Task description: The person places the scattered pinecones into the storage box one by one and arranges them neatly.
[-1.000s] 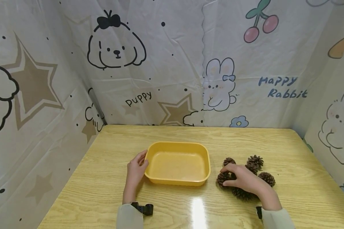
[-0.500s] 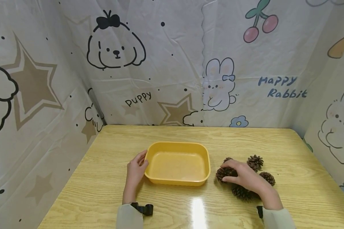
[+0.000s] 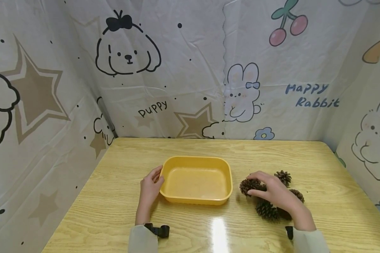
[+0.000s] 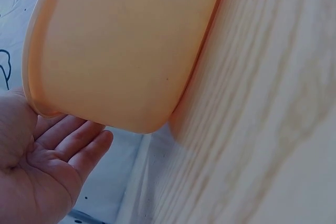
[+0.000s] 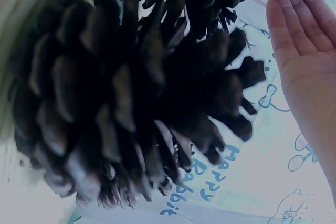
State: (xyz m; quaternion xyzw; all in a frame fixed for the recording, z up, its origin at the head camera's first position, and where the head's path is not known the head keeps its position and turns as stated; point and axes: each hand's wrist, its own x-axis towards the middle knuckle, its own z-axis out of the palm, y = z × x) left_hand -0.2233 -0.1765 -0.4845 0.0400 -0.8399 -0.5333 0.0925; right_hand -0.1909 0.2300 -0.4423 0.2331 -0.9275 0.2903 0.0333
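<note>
A yellow plastic tub (image 3: 196, 182) stands on the wooden table. My left hand (image 3: 150, 188) rests at its left end; in the left wrist view the fairly straight fingers (image 4: 84, 142) lie by the tub's outer wall. To the right of the tub, my right hand (image 3: 275, 191) holds a brown pine cone (image 3: 248, 187) between thumb and fingers, over the near cones. The right wrist view has a large pine cone (image 5: 68, 87) filling the foreground, with the fingers (image 5: 296, 30) behind, their tips partly hidden by dark cones at the top.
More pine cones lie around the right hand: one behind it (image 3: 283, 178), one in front (image 3: 267, 211) and one to its right (image 3: 297, 195), partly covered by the wrist. A patterned cloth wall (image 3: 190, 77) rises behind the table's far edge.
My right hand has shifted slightly away from the body and taken the pine cone with it, uncovering more of the front cone. The left hand and the tub stay put.
</note>
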